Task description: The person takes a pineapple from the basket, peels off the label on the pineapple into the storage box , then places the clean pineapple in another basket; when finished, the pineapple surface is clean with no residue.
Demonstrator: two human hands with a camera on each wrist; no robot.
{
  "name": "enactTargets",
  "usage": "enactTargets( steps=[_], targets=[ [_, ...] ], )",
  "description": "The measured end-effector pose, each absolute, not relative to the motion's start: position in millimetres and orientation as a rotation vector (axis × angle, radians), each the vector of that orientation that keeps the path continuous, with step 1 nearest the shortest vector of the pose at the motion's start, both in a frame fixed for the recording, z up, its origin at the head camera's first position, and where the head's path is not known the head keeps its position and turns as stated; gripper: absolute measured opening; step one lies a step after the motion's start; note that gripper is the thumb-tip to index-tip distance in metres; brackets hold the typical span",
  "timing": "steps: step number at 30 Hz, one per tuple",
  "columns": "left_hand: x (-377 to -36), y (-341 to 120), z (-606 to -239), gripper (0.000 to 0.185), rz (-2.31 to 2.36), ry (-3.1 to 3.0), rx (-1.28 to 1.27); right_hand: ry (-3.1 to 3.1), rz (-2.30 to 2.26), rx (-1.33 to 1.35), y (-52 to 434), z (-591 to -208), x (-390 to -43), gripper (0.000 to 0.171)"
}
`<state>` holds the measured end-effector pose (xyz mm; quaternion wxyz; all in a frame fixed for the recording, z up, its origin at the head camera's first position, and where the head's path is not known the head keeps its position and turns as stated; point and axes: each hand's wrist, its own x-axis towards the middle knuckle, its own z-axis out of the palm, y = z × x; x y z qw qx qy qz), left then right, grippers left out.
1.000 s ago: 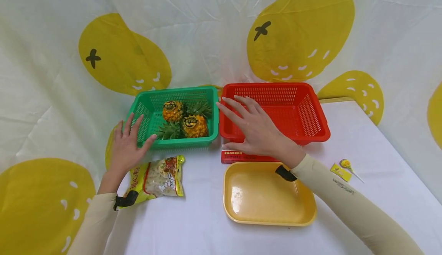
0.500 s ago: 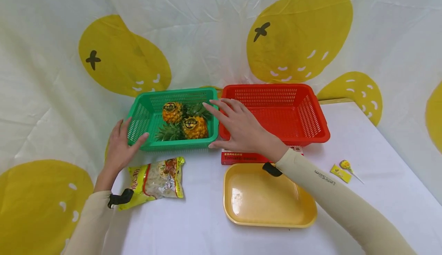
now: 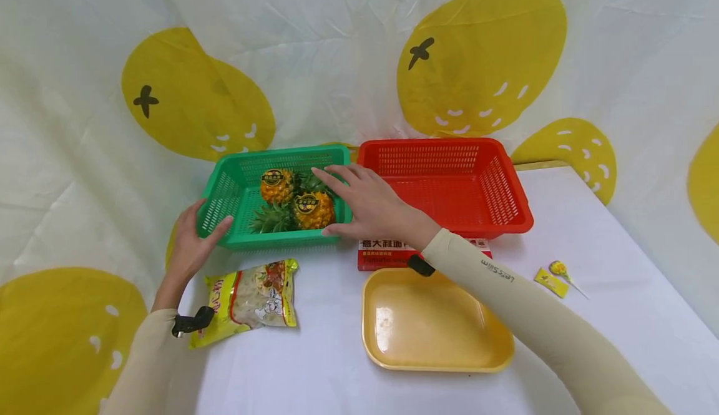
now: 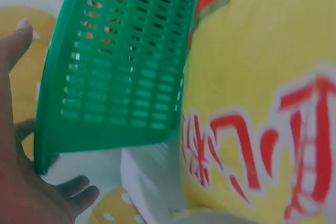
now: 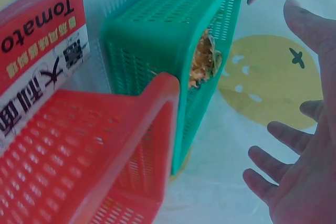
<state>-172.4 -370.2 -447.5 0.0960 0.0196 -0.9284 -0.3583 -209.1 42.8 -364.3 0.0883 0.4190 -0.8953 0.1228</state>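
The green basket (image 3: 292,240) stands at the back left, holding two small pineapples (image 3: 314,210) with labels and green crowns. My left hand (image 3: 188,240) is at its left front corner, thumb and fingers spread around the rim; whether they touch it I cannot tell. In the left wrist view, fingers (image 4: 79,195) show beyond the basket's end. Over the basket's right side hovers my right hand (image 3: 371,206), fingers spread and holding nothing. It partly hides the basket's right end and a pineapple crown. The right wrist view shows this palm (image 5: 310,182) above the baskets.
A red basket (image 3: 519,221) adjoins on the right. In front lie a red Tomato sauce box (image 3: 387,259), a yellow tray (image 3: 438,365) and a yellow food bag (image 3: 253,296). A lollipop (image 3: 558,269) and a yellow packet (image 3: 550,283) lie at right.
My right hand has moved left from over the red basket to the green basket's right side. My left hand has shifted slightly left, toward the green basket's corner.
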Motion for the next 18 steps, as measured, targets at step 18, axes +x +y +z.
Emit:
enactTargets(
  steps=[18],
  targets=[
    [-169.6,-378.8,-466.8,0.088,-1.352,-2.616,0.304,-2.837,0.402,1.227,14.2,-379.3,-236.3,0.107]
  ],
)
